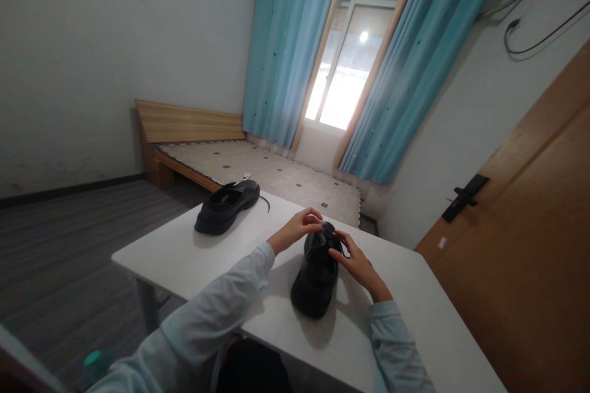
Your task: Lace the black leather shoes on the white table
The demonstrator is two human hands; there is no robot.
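Note:
A black shoe (316, 279) rests on the white table (369, 350) in front of me, heel towards me. My left hand (302, 225) is at the left of its tongue (328, 227), fingers bent and thumb against the shoe's upper edge. From the right side, my right hand (353, 258) grips the shoe's opening, with index finger by the tongue and thumb at the collar. Part of a dark lace shows beside the right fingers. A second black shoe (221, 212) lies further left on the table, its lace trailing to the right; no hand touches it.
Behind the table stands a wooden bed (188, 123) with a patterned mattress (276, 166). Blue curtains (290, 43) hang at a bright window (350, 67). A wooden door (516, 227) with a black handle is at the right. A green-capped bottle (93, 361) is at the lower left.

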